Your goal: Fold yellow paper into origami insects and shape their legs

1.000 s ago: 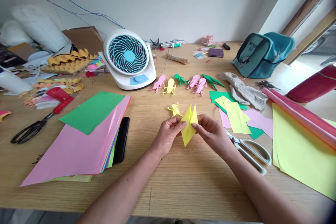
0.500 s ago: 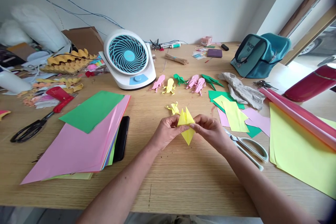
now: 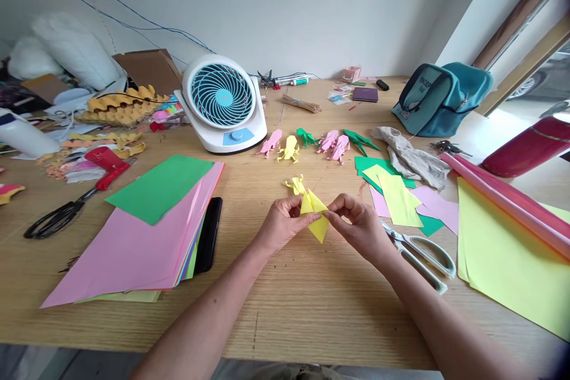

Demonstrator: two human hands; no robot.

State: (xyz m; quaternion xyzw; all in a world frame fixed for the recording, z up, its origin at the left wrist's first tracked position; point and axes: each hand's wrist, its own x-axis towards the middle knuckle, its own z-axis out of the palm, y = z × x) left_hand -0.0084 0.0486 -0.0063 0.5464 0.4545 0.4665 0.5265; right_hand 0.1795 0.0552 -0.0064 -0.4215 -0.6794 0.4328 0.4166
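Two hands (image 3: 283, 222), three pink paper animals (image 3: 339, 148), two yellow paper animals (image 3: 290, 148)

Folded paper (image 3: 319, 229) plain yellow; fan (image 3: 214, 142) white, grille (image 3: 221, 97) turquoise; bag (image 3: 449, 110) teal; flask (image 3: 523, 145) deep red.

The person's bare left forearm (image 3: 214, 303) and right forearm (image 3: 427, 297) slant forward and inward. The left hand (image 3: 284, 222) pinches, thumb stretched toward the right hand (image 3: 360, 227), which pinches too, fingers curled, the thumb tips close together.

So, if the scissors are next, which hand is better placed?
Probably the right hand: the scissors lie beside its wrist; the left hand is farther. Both pinch the paper, so the right would need to let go first.
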